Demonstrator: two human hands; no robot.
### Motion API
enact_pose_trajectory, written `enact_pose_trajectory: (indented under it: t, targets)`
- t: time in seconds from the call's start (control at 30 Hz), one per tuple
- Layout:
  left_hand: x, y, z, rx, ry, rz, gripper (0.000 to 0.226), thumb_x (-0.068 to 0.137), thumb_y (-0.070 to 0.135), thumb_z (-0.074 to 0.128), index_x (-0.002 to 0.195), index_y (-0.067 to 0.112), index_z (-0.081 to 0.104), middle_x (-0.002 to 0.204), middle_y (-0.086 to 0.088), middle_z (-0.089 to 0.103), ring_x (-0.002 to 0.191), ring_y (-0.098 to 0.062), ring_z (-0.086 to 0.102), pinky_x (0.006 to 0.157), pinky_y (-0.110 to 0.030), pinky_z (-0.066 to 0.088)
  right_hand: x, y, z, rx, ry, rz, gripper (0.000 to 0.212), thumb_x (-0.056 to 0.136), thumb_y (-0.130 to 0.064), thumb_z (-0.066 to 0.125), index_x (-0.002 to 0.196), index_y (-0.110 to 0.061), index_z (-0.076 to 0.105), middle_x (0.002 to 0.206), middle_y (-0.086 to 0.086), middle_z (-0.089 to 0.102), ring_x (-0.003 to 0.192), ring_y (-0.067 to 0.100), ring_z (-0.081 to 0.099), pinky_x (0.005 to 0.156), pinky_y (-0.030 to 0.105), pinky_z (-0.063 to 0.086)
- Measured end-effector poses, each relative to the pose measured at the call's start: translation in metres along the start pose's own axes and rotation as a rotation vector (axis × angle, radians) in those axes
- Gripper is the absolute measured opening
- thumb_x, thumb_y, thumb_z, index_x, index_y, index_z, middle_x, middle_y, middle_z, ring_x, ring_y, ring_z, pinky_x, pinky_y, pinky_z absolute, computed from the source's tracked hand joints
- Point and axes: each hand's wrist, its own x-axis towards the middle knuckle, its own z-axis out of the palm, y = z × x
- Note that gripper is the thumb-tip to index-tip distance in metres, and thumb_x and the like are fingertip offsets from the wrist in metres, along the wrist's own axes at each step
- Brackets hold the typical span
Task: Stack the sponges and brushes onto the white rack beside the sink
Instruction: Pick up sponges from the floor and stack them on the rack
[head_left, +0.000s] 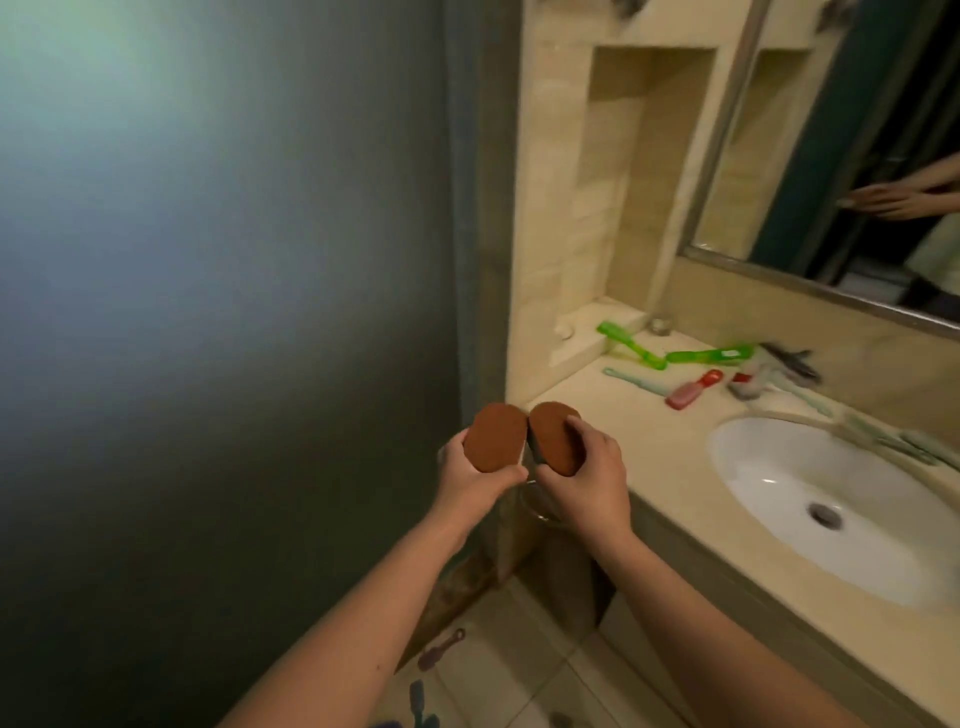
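Observation:
My left hand (475, 475) grips a brown oval sponge (496, 436) with a pale underside. My right hand (589, 480) grips a second brown oval sponge (553, 434). The two sponges are side by side and almost touch, held in the air just off the left end of the beige counter (649, 452). On the counter behind lie two green brushes (631, 345) (709, 356), a pale teal brush (636, 380), a pink and red brush (693, 389) and a blurred grey brush (750, 384). No white rack is in view.
A white oval sink (831, 499) is set in the counter at right, with a mirror (857, 156) above it and a tiled niche (639, 171) at the back left. A dark frosted panel (234, 312) fills the left. A few brushes (441, 649) lie on the floor tiles below.

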Motion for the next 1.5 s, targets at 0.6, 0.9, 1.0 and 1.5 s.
enact_pose_trajectory:
  t: [0.6, 0.9, 1.0, 1.5]
  targets:
    - [-0.018, 0.096, 0.239, 0.097, -0.533, 0.423, 0.074, 0.074, 0.008, 0.073, 0.141, 0.024, 0.045, 0.142, -0.001, 0.046, 0.116, -0.013, 0.055, 0.081, -0.012, 0.046, 0.019, 0.086, -0.232, -0.072, 0.444, 0.178, 0.077, 0.070, -0.025, 0.067, 0.142, -0.031, 0.041, 0.139, -0.003, 0.041, 0.123, 0.018, 0.042, 0.097, 0.039, 0.046]
    - [-0.034, 0.160, 0.398, 0.046, -0.631, 0.516, 0.076, 0.074, 0.017, 0.073, 0.143, 0.029, 0.042, 0.134, 0.001, 0.052, 0.110, -0.008, 0.058, 0.080, -0.013, 0.047, 0.064, 0.141, -0.379, -0.082, 0.603, 0.141, 0.072, 0.075, -0.024, 0.065, 0.143, -0.027, 0.042, 0.141, -0.002, 0.038, 0.120, 0.016, 0.046, 0.098, 0.033, 0.044]
    - [-0.034, 0.183, 0.452, 0.048, -0.647, 0.550, 0.077, 0.073, 0.024, 0.076, 0.142, 0.034, 0.042, 0.135, 0.003, 0.048, 0.110, -0.009, 0.054, 0.083, -0.018, 0.045, 0.085, 0.159, -0.424, -0.077, 0.636, 0.128, 0.073, 0.072, -0.028, 0.067, 0.140, -0.030, 0.042, 0.136, -0.004, 0.037, 0.118, 0.016, 0.045, 0.091, 0.030, 0.044]
    - [-0.084, 0.265, 0.661, -0.102, -0.827, 0.532, 0.055, 0.068, 0.032, 0.073, 0.115, 0.027, 0.045, 0.117, 0.001, 0.051, 0.101, -0.010, 0.054, 0.069, -0.021, 0.042, 0.106, 0.224, -0.628, -0.105, 0.852, 0.227, 0.065, 0.061, -0.048, 0.075, 0.110, -0.026, 0.038, 0.111, -0.004, 0.046, 0.099, 0.015, 0.050, 0.077, 0.030, 0.042]
